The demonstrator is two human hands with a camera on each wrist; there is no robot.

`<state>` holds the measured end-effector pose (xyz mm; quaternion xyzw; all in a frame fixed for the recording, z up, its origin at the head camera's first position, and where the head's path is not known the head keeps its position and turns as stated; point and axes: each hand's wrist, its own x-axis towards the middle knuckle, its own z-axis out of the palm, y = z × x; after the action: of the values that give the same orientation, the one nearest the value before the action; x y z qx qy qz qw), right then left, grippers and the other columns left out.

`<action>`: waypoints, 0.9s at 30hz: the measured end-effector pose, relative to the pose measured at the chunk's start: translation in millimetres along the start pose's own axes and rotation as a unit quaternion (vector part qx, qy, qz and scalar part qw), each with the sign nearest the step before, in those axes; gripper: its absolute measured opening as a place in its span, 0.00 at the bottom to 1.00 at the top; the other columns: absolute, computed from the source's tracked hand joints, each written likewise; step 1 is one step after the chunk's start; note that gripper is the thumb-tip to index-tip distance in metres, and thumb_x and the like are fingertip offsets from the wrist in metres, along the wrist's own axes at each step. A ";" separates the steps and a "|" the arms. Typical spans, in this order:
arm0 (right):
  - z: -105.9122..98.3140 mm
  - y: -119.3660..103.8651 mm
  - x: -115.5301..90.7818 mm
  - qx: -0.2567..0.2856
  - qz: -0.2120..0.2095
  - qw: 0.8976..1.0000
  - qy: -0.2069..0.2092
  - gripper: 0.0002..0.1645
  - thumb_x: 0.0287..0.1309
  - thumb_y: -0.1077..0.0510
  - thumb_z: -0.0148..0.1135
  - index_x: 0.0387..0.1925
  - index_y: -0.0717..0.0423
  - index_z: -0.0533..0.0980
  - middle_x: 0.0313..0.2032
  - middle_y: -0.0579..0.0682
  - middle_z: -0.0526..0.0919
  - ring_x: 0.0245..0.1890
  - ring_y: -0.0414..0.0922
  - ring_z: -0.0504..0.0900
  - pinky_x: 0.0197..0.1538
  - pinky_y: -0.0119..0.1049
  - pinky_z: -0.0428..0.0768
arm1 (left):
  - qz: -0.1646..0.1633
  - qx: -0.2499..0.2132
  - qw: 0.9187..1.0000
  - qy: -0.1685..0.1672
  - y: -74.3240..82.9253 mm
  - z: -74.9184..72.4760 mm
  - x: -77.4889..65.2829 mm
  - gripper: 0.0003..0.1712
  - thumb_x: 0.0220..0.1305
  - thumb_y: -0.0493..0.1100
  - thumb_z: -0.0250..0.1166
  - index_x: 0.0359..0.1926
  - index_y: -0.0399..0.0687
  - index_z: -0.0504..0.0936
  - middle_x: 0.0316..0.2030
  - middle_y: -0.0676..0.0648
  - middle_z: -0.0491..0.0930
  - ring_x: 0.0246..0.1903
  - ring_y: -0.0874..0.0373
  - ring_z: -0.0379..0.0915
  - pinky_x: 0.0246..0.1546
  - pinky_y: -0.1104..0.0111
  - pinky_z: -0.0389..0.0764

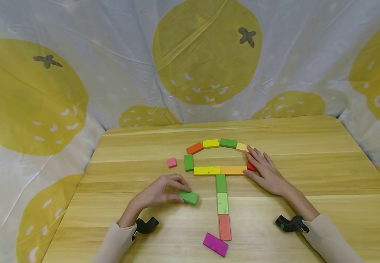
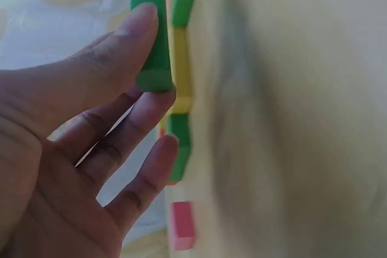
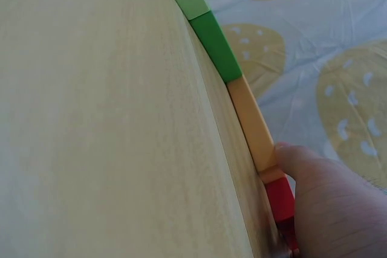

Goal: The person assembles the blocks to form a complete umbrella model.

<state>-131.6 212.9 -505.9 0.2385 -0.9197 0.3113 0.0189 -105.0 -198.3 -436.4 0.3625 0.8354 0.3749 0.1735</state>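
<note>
My left hand [image 1: 163, 190] pinches a green block [image 1: 189, 197] between thumb and fingers, left of the column of blocks; the left wrist view shows the thumb on this block [image 2: 151, 40] with the palm exposed. My right hand [image 1: 268, 175] lies over the arch's right end with its fingers extended. Its thumb touches the end of the orange block [image 1: 233, 170], and its fingers reach over the red block [image 1: 251, 166] and the cream block [image 1: 241, 147], partly hiding both. Beside the orange block, a yellow block [image 1: 207, 171] continues the straight row.
The arch also has a green block [image 1: 188, 163], an orange-red block [image 1: 194, 148], a yellow block [image 1: 211, 143] and another green block [image 1: 228, 143]. Below runs a column ending in a coral block [image 1: 225, 227]. A pink block [image 1: 172, 163] and a purple block [image 1: 215, 244] lie apart.
</note>
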 end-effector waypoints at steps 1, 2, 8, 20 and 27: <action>-0.2 -0.2 0.1 0.000 0.002 1.000 0.000 0.44 0.74 0.46 0.59 0.81 0.56 0.54 0.83 0.57 0.48 0.82 0.65 0.46 0.81 0.62 0.39 | -0.003 -0.009 1.000 -0.014 -0.8 4.8 -1.6 0.17 0.59 0.36 0.76 0.50 0.49 0.91 0.50 0.51 0.85 0.53 0.60 0.78 0.59 0.64 0.82; -0.5 -0.3 0.2 0.001 0.003 1.000 -0.002 0.45 0.74 0.46 0.59 0.82 0.56 0.53 0.83 0.57 0.48 0.82 0.65 0.46 0.81 0.62 0.39 | -0.004 -0.017 1.000 -0.026 -1.8 9.3 -3.0 0.16 0.59 0.36 0.76 0.50 0.49 0.91 0.50 0.51 0.85 0.53 0.61 0.78 0.60 0.66 0.81; -1.0 0.1 -0.1 0.001 0.006 1.000 -0.005 0.46 0.74 0.47 0.59 0.82 0.58 0.51 0.83 0.57 0.47 0.82 0.64 0.46 0.81 0.61 0.38 | -0.021 -0.079 0.994 -0.072 -0.1 24.8 -8.0 0.14 0.58 0.36 0.77 0.46 0.50 0.92 0.49 0.53 0.86 0.52 0.65 0.77 0.62 0.69 0.79; 0.1 1.1 0.1 0.000 0.004 1.000 -0.004 0.46 0.74 0.46 0.59 0.82 0.57 0.51 0.83 0.58 0.48 0.82 0.64 0.46 0.82 0.60 0.37 | 0.005 -0.054 0.994 -0.097 9.1 36.8 -13.6 0.14 0.54 0.37 0.79 0.43 0.53 0.92 0.46 0.57 0.88 0.51 0.68 0.78 0.64 0.66 0.75; 0.6 1.1 -1.0 0.000 0.003 1.000 -0.002 0.46 0.74 0.46 0.59 0.82 0.57 0.51 0.83 0.57 0.48 0.82 0.64 0.46 0.82 0.59 0.36 | 0.040 -0.021 0.994 -0.102 13.0 41.4 -12.5 0.15 0.53 0.39 0.80 0.44 0.55 0.92 0.46 0.58 0.88 0.52 0.68 0.78 0.63 0.66 0.72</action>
<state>-131.2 213.7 -507.2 0.2364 -0.9203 0.3113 0.0161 -67.1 -180.9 -453.6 0.4284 0.7900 0.3605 0.2499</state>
